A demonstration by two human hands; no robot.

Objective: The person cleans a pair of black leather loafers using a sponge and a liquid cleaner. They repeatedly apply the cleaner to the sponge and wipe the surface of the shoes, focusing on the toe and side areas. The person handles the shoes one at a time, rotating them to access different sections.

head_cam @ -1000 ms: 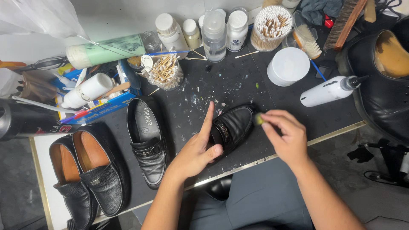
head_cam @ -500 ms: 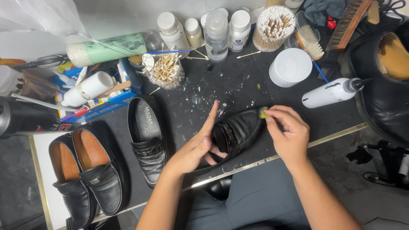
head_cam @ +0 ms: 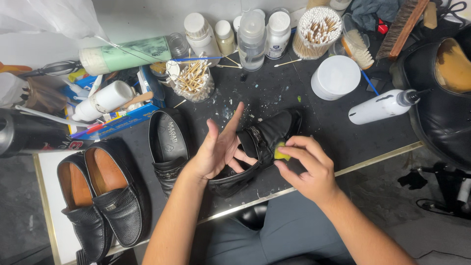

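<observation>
Right now, two bare hands work on a black loafer (head_cam: 267,140) at the near edge of the dark tabletop (head_cam: 314,118).

Left hand (head_cam: 221,149) reaches into the shoe's opening, thumb and some fingers tucked inside, forefinger and another finger sticking up loosely spread; grip inside is hidden, so hard to say how firm. Right hand (head_cam: 306,167) has its fingers pinched closed on a small yellow-green pad (head_cam: 280,152), pressed against the loafer's side near the toe. Loafer lies tilted, toe pointing away toward the right. Just left of it sits a matching black loafer (head_cam: 169,145), upright, and further left a black pair with tan linings (head_cam: 100,194). Behind: cup of cotton swabs (head_cam: 194,81), white bottles (head_cam: 252,34), white round tub (head_cam: 336,76), white squeeze bottle (head_cam: 380,105) lying on its side.
</observation>
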